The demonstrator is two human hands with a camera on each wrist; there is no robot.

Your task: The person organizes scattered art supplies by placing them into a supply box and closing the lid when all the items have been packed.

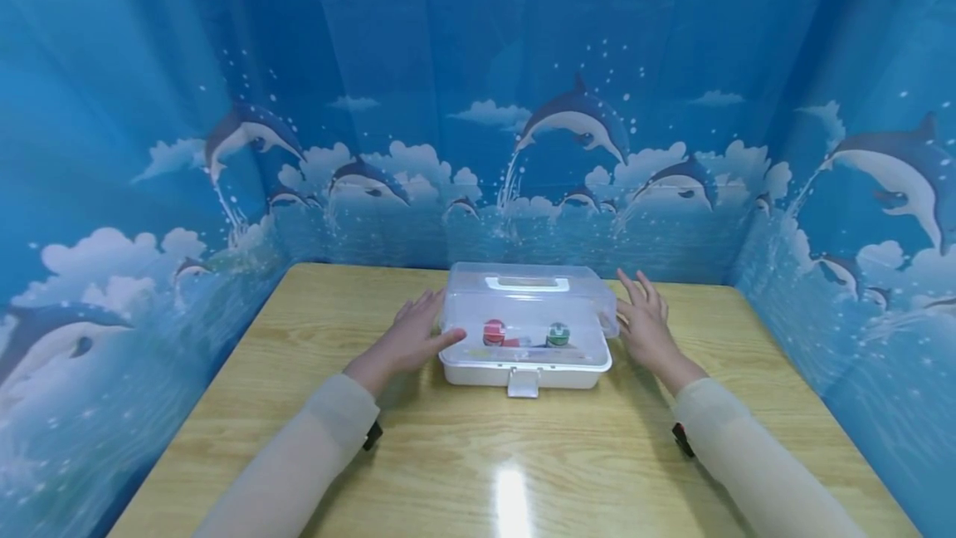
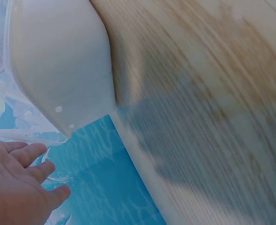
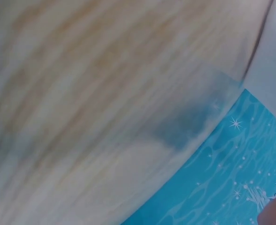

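Observation:
A box (image 1: 489, 375) with a white base and a clear lid (image 1: 470, 293) sits at the far middle of the table. The lid has a white-edged handle (image 1: 526, 284), and its front latch (image 1: 523, 383) hangs outward. Through the clear plastic show a round red item (image 1: 494, 332) and a round green item (image 1: 558, 335); their kind is unclear. My left hand (image 1: 414, 335) is at the box's left side, thumb stretched towards the lid's front. On the right side, my right hand (image 1: 647, 330) has its fingers spread beside the lid. Whether either hand touches the lid is unclear.
The wooden table (image 1: 448, 463) ends just behind the box. A blue curtain (image 1: 388, 65) printed with dolphins encloses the back and both sides. Dark wrist devices (image 1: 683, 440) sit under both sleeves.

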